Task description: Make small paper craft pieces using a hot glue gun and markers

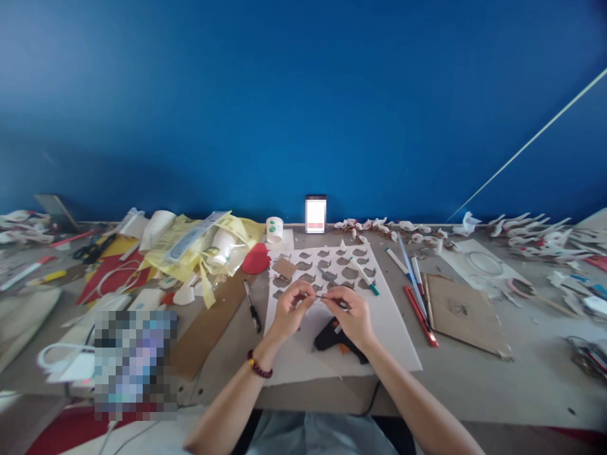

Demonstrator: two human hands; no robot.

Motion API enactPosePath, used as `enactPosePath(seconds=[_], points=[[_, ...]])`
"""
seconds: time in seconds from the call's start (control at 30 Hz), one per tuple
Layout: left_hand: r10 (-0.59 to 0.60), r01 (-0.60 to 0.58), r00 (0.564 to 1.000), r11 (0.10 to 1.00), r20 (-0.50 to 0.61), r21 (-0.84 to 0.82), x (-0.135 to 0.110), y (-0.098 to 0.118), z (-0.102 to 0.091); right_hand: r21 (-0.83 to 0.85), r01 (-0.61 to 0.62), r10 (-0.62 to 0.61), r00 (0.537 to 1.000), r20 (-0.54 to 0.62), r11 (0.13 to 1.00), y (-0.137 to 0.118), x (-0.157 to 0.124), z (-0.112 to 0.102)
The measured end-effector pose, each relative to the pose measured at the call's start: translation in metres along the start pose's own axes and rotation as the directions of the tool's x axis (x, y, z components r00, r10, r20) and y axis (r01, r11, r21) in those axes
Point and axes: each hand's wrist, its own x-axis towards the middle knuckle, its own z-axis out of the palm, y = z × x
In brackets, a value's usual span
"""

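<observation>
My left hand (293, 308) and my right hand (349, 313) meet over a white sheet (398, 351), fingertips pinched close together. Between them is a small, thin thing too tiny to name. A black hot glue gun (327, 335) lies on the sheet, partly under my right hand. Beyond my fingers the sheet has rows of dark-looking cut-out shapes (349, 273). A white marker with a teal cap (365, 277) rests across them, and a small brown cardboard piece (284, 268) lies at the sheet's left. A beaded bracelet (260, 365) circles my left wrist.
Left of the sheet are a black pen (252, 306), a cardboard strip (213, 335), a red piece (257, 258) and yellow packaging (190, 265). A paper cup (274, 230) and a lit screen (315, 215) stand at the wall. Rightward lie a red marker (421, 319) and brown cardboard (459, 309).
</observation>
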Motion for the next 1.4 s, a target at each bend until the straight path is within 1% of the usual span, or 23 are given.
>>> enactPosePath(seconds=[0.13, 0.27, 0.37, 0.43, 0.53, 0.63, 0.7, 0.97, 1.17, 1.4], points=[[0.014, -0.014, 1.000, 1.000, 0.001, 0.007, 0.000, 0.003, 0.001, -0.011, 0.027, -0.026, 0.999, 0.025, 1.000, 0.000, 0.001, -0.002], [0.025, -0.024, 1.000, 0.998, -0.008, 0.060, 0.001, 0.006, 0.000, -0.019, 0.073, -0.073, 0.997, 0.031, 0.997, -0.002, 0.003, -0.004], [0.058, -0.056, 0.998, 0.994, -0.017, 0.089, 0.001, 0.006, -0.001, -0.032, 0.080, -0.079, 0.997, 0.021, 0.996, -0.005, 0.003, -0.005], [0.055, -0.053, 0.998, 0.995, -0.022, 0.080, 0.001, 0.007, -0.002, -0.044, 0.078, -0.077, 0.997, 0.017, 0.996, -0.006, 0.003, -0.005], [0.046, -0.046, 0.999, 0.996, 0.005, 0.082, 0.000, 0.008, -0.002, -0.047, 0.088, -0.086, 0.996, 0.029, 0.995, -0.007, 0.003, -0.005], [0.080, -0.083, 0.996, 0.984, 0.025, 0.160, 0.000, 0.008, -0.001, -0.056, 0.105, -0.103, 0.994, 0.043, 0.993, -0.006, 0.003, -0.006], [0.105, -0.108, 0.994, 0.974, 0.027, 0.199, 0.000, 0.007, -0.002, -0.064, 0.104, -0.101, 0.994, 0.045, 0.992, -0.005, 0.003, -0.006], [0.172, -0.177, 0.984, 0.948, 0.041, 0.265, -0.001, 0.007, -0.004, -0.059, 0.107, -0.104, 0.994, 0.041, 0.993, -0.004, 0.003, -0.006], [0.175, -0.180, 0.984, 0.939, 0.043, 0.293, -0.001, 0.011, -0.003, -0.071, 0.095, -0.093, 0.995, 0.036, 0.993, -0.006, 0.003, -0.006], [0.209, -0.212, 0.977, 0.930, 0.041, 0.300, -0.001, 0.008, -0.004, -0.080, 0.102, -0.099, 0.994, 0.037, 0.992, -0.007, 0.002, -0.006]])
